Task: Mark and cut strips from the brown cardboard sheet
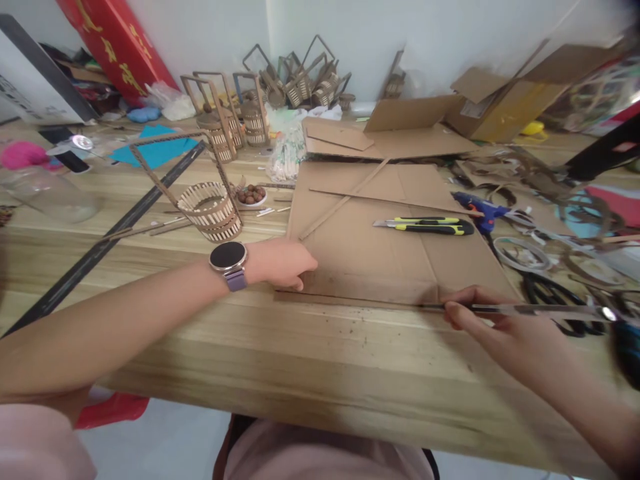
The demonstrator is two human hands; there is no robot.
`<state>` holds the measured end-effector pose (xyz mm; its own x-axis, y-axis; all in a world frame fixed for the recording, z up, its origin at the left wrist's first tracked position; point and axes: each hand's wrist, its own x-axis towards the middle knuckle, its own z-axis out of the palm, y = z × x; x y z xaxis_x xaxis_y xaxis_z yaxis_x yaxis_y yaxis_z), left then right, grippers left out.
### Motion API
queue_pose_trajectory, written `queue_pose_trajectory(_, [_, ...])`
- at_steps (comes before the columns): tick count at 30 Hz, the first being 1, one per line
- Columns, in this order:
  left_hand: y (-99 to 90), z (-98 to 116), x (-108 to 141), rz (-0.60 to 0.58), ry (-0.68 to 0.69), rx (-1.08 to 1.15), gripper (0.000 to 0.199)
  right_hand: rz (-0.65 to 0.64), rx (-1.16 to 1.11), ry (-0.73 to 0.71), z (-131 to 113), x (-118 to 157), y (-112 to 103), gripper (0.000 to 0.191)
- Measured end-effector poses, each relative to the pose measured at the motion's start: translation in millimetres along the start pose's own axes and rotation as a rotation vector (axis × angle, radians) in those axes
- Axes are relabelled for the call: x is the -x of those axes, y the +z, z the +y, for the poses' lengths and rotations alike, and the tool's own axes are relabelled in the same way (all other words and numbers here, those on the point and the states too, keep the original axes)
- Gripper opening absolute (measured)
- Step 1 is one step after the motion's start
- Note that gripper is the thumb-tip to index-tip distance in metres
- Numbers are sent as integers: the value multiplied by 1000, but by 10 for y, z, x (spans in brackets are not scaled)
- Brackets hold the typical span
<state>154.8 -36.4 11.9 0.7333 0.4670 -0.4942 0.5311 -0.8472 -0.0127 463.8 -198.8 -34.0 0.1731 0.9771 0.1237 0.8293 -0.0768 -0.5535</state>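
Note:
A flat sheet of cardboard (360,267) lies on the wooden table. My left hand (285,262), with a watch at the wrist, rests at its near left corner; the fingers are curled together and whatever they hold, if anything, is hidden. At the near right corner my right hand (480,310) pinches a thin dark strip (434,306) along the cardboard's near edge. A utility knife (430,226) and thin cardboard strips (345,193) lie on the sheet. Left of the sheet stands a small slatted basket (215,217) with a tall handle.
A blue glue gun (483,208), black scissors (545,290) and curled strips (585,267) lie on the right. A bowl of brown balls (251,195) sits beside the basket. More small baskets (255,120) and a cardboard box (520,97) stand behind. A glass jar (60,197) lies left.

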Motion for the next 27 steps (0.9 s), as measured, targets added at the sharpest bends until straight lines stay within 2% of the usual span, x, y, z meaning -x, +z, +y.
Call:
queue_pose_trajectory(2, [-2, 6, -1, -6, -4, 4, 19, -12, 12, 12, 28, -6, -142, 31])
queue_pose_trajectory(5, [-20, 28, 5, -22, -14, -2, 18, 101, 35, -88, -42, -49, -211, 30])
queue_pose_trajectory(7, [-39, 45, 15, -25, -18, -12, 19, 124, 59, -251, -88, -107, -115, 30])
queue_pose_trajectory(10, [-61, 56, 34, -30, -29, -35, 22, -37, 89, -440, -80, -220, 155, 30])
queue_pose_trajectory(13, [-63, 49, 46, -44, -48, -45, 23, -92, 131, -420, -10, -318, 365, 32])
queue_pose_trajectory(15, [-53, 61, 35, -51, -58, -37, 24, -103, 132, -402, 28, -361, 413, 31])
queue_pose_trajectory(18, [-32, 151, -49, -17, -17, 33, 30, -133, 93, -413, 52, -407, 404, 26])
queue_pose_trajectory(23, [-45, 383, -342, 105, 62, 212, 34, -155, 67, -413, 89, -459, 404, 25])
queue_pose_trajectory(27, [-125, 378, -510, 105, 93, 248, 30, -157, 63, -388, 100, -467, 407, 26])
